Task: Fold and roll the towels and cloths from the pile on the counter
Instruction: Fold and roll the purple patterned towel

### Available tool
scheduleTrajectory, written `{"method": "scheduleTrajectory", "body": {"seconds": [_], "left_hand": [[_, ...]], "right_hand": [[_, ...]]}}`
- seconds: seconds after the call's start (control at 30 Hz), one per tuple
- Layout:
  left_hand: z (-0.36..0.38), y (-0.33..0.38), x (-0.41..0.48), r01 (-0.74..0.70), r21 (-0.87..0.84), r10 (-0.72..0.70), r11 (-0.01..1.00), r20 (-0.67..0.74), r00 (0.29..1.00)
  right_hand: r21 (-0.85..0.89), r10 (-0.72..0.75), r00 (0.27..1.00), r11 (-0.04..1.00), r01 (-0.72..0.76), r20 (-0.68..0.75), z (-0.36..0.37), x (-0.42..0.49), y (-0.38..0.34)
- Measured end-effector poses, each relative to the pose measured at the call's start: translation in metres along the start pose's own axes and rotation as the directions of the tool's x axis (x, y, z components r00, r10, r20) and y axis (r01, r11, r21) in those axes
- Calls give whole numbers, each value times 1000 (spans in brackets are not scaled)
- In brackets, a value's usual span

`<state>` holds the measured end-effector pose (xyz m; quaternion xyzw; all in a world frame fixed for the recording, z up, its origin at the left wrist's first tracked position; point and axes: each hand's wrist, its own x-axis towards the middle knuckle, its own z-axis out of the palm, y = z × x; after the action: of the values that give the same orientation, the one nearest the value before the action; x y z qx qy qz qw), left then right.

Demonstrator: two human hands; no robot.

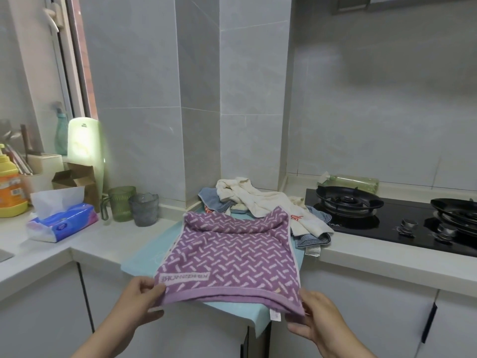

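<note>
Our left hand (140, 297) and right hand (313, 315) each pinch a near corner of the purple towel (232, 254), which lies between them.

The purple towel (232, 257) in the lower middle of the frame has a pale strip with big letters woven in near its front left corner, but they show upside down and mirrored, so the word cannot be read for sure. A small white tag hangs from the towel's front edge, and its print is too tiny to read. The blue tissue pack (62, 224) and the orange bottle (11, 192) at the left have labels too blurry to read.
</note>
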<state>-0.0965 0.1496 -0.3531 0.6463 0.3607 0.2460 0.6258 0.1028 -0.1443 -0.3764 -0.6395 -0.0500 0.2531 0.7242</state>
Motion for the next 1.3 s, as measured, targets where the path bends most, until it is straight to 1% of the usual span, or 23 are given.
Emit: {"method": "scheduleTrajectory", "body": {"seconds": [0.03,0.1,0.2,0.27,0.3,0.37,0.43,0.5,0.6,0.67,0.77,0.83,0.9,0.97,1.1,1.23,1.3], "left_hand": [[1,0,-2,27,-27,-27,999,20,999],[1,0,-4,35,-49,-33,998,26,999],[2,7,-7,-2,-13,2,1000,-55,998],[2,12,-8,-39,42,43,998,-112,993],[1,16,-9,-70,90,80,993,-116,990],[-1,24,-11,-135,183,151,974,-74,986],[-4,35,-9,-159,227,176,961,-54,983],[-6,53,-5,-152,187,166,970,-59,984],[-7,89,1,-165,111,175,980,-91,980],[-8,113,7,-193,118,204,974,-88,975],[-8,146,18,-187,138,197,973,-60,979],[-10,165,26,-152,64,154,986,-20,988],[-13,182,30,-173,-43,175,984,46,984],[-12,196,34,-254,-69,258,965,44,965],[-1,229,26,-443,100,451,891,-70,890],[6,267,24,-559,79,564,826,-140,814],[6,283,23,-600,79,603,796,-173,778]], "right_hand": [[-28,12,1000,1000,-12,-13,0,-1,-1],[-44,39,999,998,-39,0,0,-2,-2],[-11,30,999,999,-30,37,-2,-4,-6],[-13,-13,998,1000,13,57,-5,-6,-10],[-20,-37,997,999,38,66,-6,-7,-12],[-37,-74,993,996,78,89,-8,-9,-20],[-36,-106,987,993,111,120,-8,-9,-33],[-9,-152,978,988,155,141,-6,-9,-53],[24,-215,969,977,214,126,2,-2,-89],[39,-248,962,969,245,112,9,4,-116],[46,-293,945,956,289,148,20,6,-156],[46,-325,926,945,323,193,25,5,-177],[32,-366,904,929,369,219,29,6,-194],[13,-426,886,902,431,185,34,9,-210],[1,-528,844,848,530,97,46,13,-246],[67,-592,806,805,589,31,56,13,-283],[49,-616,788,788,614,24,57,12,-299]]}}
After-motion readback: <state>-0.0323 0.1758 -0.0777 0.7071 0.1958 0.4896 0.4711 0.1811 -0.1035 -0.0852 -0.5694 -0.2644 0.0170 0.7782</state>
